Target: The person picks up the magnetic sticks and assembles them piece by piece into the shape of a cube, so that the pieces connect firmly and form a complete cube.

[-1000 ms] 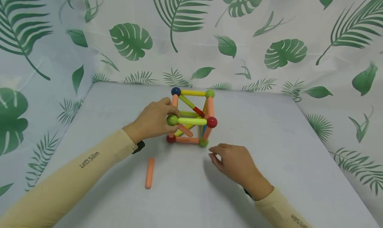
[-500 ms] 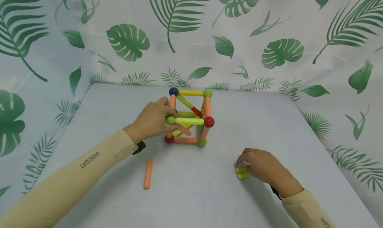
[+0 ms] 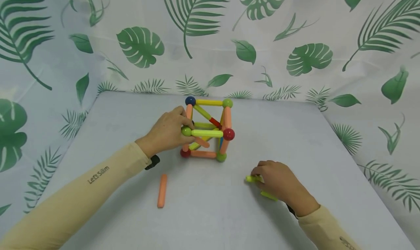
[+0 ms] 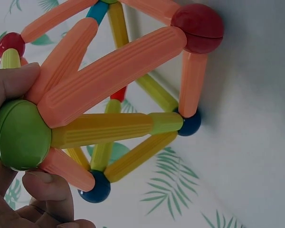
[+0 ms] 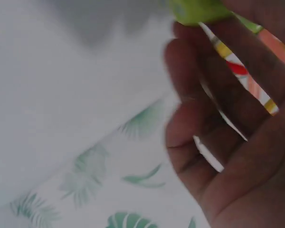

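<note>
A cube-shaped frame of magnetic rods and balls [image 3: 207, 133] stands on the table, with orange, yellow, yellow-green and blue rods. My left hand [image 3: 164, 130] grips the green ball [image 4: 21, 135] at the frame's near upper left corner. In the left wrist view, several rods fan out from that ball, and an orange rod ends at a red ball [image 4: 197, 28]. Over the table to the right, my right hand [image 3: 279, 179] pinches a yellow-green rod [image 3: 251, 179], blurred at the top of the right wrist view. Another yellow-green rod [image 3: 269, 196] lies partly hidden beneath that hand.
A loose orange rod [image 3: 162, 191] lies on the white table [image 3: 203, 213], in front of the frame and to its left. Leaf-printed cloth [image 3: 210, 42] rises behind the table and along both sides.
My right hand went right from near the frame to two yellow-green rods, and now moves back left with one, leaving the other on the table. The left hand keeps its hold on the frame.
</note>
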Available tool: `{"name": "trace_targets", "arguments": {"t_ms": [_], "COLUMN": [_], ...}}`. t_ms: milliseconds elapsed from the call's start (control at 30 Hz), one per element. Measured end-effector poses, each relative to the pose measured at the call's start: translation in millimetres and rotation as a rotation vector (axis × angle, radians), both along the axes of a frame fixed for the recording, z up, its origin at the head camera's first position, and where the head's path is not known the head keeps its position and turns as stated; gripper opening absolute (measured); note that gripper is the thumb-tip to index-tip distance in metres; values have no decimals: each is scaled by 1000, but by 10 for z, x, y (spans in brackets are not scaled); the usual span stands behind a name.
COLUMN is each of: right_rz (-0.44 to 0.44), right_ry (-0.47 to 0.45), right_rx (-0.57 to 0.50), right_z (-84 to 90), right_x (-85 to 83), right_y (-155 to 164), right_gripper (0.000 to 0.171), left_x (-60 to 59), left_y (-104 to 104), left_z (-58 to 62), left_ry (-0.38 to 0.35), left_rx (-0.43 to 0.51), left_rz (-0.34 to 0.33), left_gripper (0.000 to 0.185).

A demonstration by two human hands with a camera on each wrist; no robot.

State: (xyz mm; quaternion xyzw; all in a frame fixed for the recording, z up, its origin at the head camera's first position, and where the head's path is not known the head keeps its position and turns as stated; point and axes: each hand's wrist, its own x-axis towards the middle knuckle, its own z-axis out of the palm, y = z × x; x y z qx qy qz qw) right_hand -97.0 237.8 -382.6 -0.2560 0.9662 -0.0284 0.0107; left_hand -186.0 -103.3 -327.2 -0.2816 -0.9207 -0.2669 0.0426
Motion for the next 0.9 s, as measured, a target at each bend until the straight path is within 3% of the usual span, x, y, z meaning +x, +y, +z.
{"name": "trace_targets", "arguments": {"t_ms": [233, 367, 567, 733, 900], "right_rz": [74, 11, -97, -105, -89], "right_ry": [213, 267, 323, 373, 481], "right_rx": [-126, -143, -117, -119, -78], "right_z": [-37, -93, -145, -162, -208], "right_x": [-115, -211, -280, -293, -296], "right_y": [-695, -987, -1131, -1164, -1209], "right_gripper": [20, 19, 24, 23, 27], "left_x": [-1, -3, -17, -15, -20], "left_y": [-38, -39, -23, -26, -29], "left_z": [12, 12, -2, 4, 4], "left_ry": [-36, -49, -55, -51, -57], "left_rx": [17, 27, 36, 32, 34], "left_rz": [3, 0, -14, -11, -18], "left_gripper": [23, 23, 19, 21, 22]}}
